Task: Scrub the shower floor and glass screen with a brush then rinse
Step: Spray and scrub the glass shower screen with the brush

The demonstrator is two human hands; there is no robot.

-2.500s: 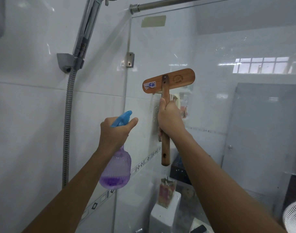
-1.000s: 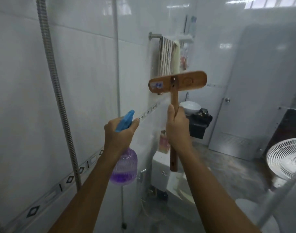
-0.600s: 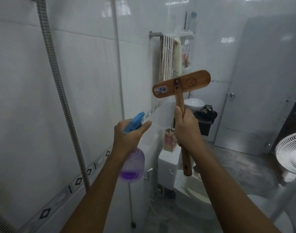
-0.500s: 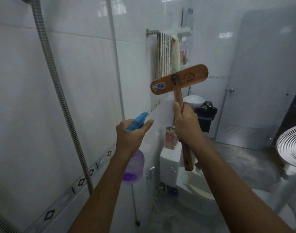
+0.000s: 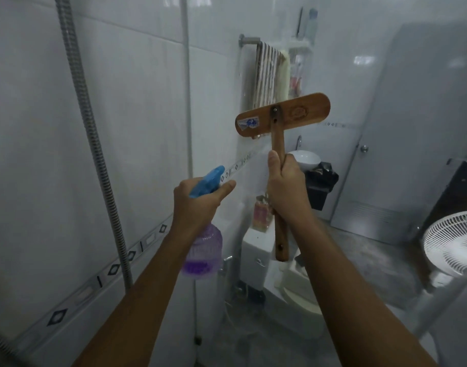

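Observation:
My right hand (image 5: 286, 186) grips the handle of a wooden brush (image 5: 282, 116), whose flat oblong head is held upright against the glass screen (image 5: 386, 75) at about chest height. My left hand (image 5: 197, 205) holds a purple spray bottle (image 5: 203, 254) with a blue trigger head, pointed toward the glass just left of the brush. The bottle has a little purple liquid at its bottom. The shower floor is out of view.
A metal shower hose (image 5: 94, 144) hangs down the white tiled wall on the left. Through the glass I see a striped towel (image 5: 270, 75) on a rail, a toilet (image 5: 274, 263), a small basin (image 5: 306, 158), a grey door (image 5: 412, 128) and a white fan (image 5: 455, 245).
My view has dropped from the top of the screen to its middle. Both hands came down with the brush and the spray bottle, and the brush head tilted slightly.

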